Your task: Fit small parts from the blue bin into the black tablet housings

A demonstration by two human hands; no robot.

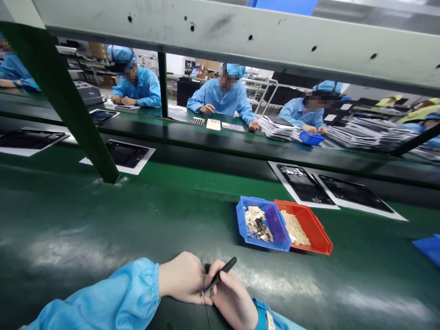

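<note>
Right hand [231, 297]: closed around black tweezers [220, 276], held like a pen.
Tweezers: low and centre, just above the table [103, 238], tip at the left fingers.
Left hand [184, 277]: curled beside the right; I cannot tell whether it pinches anything.
Bins: blue bin [263, 223] and red bin [307, 228] touch, beyond the hands, with small parts inside.
Trays [302, 184]: black, on white sheets, farther back.
People [223, 96]: seated across, in blue coats.

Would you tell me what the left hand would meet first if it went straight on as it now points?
The left hand would meet the right hand at once; they seem to touch, around a thin black tool.
</note>
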